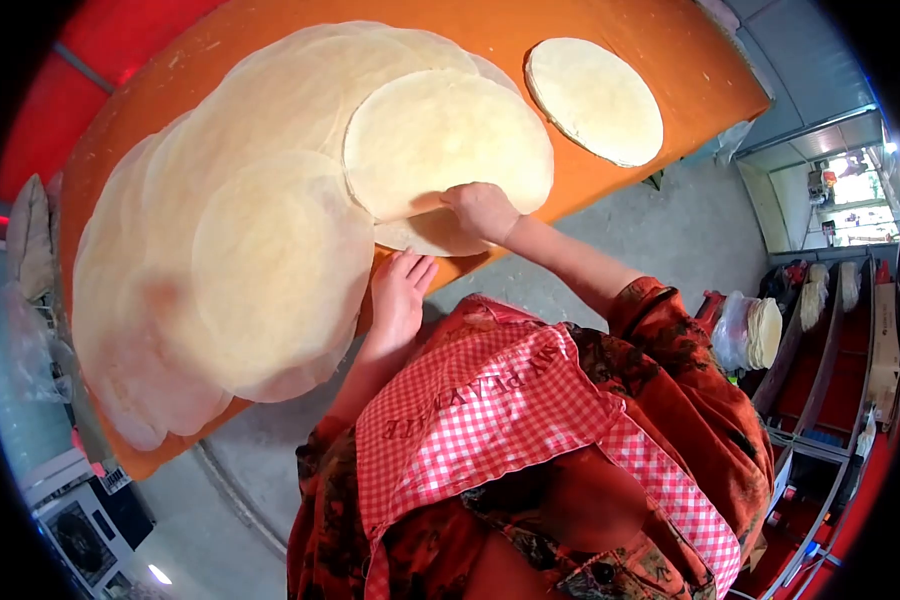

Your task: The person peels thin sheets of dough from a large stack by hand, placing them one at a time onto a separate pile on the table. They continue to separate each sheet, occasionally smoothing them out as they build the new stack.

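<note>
Large, thin round flatbreads (260, 240) lie overlapping across the left and middle of an orange-covered table (690, 70). My right hand (482, 212) pinches the near edge of a pale flatbread (450, 140) on the right side of the spread. That edge is lifted, and the sheet beneath (435, 235) shows in shadow. My left hand (398, 290) is at the table's front edge, its fingers stretched out with the tips right at the lower sheet's rim. Nothing shows in its palm.
A separate stack of round flatbreads (595, 100) sits at the table's right. A rack (830, 350) holding bagged flatbreads (763, 332) stands to the right on the floor. Clear plastic bags (35, 345) hang at the far left. My checked apron (480, 415) is close to the table's front edge.
</note>
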A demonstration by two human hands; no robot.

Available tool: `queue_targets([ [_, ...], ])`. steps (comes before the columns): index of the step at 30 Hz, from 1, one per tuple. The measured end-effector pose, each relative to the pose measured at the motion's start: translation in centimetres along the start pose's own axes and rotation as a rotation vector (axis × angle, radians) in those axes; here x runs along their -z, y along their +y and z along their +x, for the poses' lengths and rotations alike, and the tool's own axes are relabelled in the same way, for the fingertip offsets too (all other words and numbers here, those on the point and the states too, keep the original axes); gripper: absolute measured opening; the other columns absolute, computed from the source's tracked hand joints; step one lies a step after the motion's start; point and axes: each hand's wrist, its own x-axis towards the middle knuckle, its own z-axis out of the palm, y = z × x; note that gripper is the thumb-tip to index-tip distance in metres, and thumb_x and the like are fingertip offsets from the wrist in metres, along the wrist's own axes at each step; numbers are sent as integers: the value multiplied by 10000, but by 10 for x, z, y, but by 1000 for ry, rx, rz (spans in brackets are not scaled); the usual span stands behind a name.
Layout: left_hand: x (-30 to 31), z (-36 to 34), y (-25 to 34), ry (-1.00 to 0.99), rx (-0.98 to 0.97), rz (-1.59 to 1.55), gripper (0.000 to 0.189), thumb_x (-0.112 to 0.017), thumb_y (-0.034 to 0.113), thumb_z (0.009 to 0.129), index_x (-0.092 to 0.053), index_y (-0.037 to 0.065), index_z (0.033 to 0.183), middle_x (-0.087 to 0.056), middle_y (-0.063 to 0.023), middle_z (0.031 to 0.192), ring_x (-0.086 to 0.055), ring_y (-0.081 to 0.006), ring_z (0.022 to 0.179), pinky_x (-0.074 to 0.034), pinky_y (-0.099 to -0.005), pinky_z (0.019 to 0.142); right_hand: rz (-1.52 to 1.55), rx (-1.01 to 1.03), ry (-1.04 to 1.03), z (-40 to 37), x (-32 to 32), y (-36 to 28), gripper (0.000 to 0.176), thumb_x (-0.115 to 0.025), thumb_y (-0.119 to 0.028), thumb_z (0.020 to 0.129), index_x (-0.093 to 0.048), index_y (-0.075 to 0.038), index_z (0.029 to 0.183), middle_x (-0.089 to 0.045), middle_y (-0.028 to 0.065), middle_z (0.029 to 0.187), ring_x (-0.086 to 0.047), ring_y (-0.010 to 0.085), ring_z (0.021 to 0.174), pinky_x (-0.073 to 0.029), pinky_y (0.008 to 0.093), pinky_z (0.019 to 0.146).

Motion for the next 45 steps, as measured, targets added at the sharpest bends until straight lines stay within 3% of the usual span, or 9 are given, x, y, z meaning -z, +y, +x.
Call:
queue_targets([
  [12,-39,16,-29,-10,102,42,259,-429,54,952,-446,-34,1195,-530,-160,1190,-555,-296,1104,-527,-442,932,48,256,240,-70,24,28,334,-520,-76,800,-682,-167,1078,-669,159,899,-657,326,772,-525,416,675],
  [18,-24,18,-22,-46,103,25,325,-423,204,992,-431,-21,1226,-514,-176,1269,-520,-308,1175,-457,-451,1003,142,69,-14,-1,61,103,176,-549,-132,815,-688,-77,908,-669,161,803,-641,301,721,-495,421,681],
  [23,-28,12,-22,-84,141,17,299,-432,195,988,-427,-22,1192,-535,-205,1208,-538,-318,1143,-474,-448,979,-73,0,353,10,267,8,237,-514,-88,871,-664,-32,1046,-688,149,846,-687,268,745,-525,354,675],
  [28,5,-6,-14,-124,212,121,239,-497,182,960,-496,14,1130,-584,-170,1101,-607,-294,1033,-518,-410,894,-41,277,522,-28,190,-21,252,-583,-39,821,-690,-79,1046,-679,146,869,-670,298,785,-527,385,687],
  [33,57,-65,22,-18,-57,401,214,-561,156,941,-540,23,1106,-638,-113,964,-642,-204,828,-541,-333,763,-52,245,109,-5,54,-4,255,-545,-48,784,-690,-75,993,-676,166,886,-656,326,827,-524,409,714],
  [37,124,-92,38,279,-802,554,176,-588,58,901,-577,41,1076,-621,-93,1022,-581,-154,803,-505,-284,746,57,336,86,100,131,15,182,-538,-104,782,-681,-36,871,-675,156,832,-662,271,778,-501,372,668],
  [39,148,-100,58,820,-1270,1117,251,-601,22,871,-545,43,1115,-565,-76,1082,-526,-142,886,-473,-274,783,-77,175,-31,157,210,-11,237,-575,-59,801,-669,15,1005,-686,97,878,-631,178,855,-500,349,791],
  [42,176,-116,73,899,-975,533,348,-617,24,858,-493,43,1184,-512,-70,1130,-493,-150,955,-458,-279,821,-57,373,366,161,273,-90,223,-596,-113,770,-683,-30,957,-683,176,793,-684,290,739,-518,396,662],
  [45,164,-134,74,801,-797,257,418,-622,23,851,-441,38,1227,-519,-88,1122,-505,-162,944,-473,-290,780,-182,414,357,113,263,-165,267,-580,-104,789,-677,-58,1033,-683,172,829,-673,334,784,-519,409,681],
])
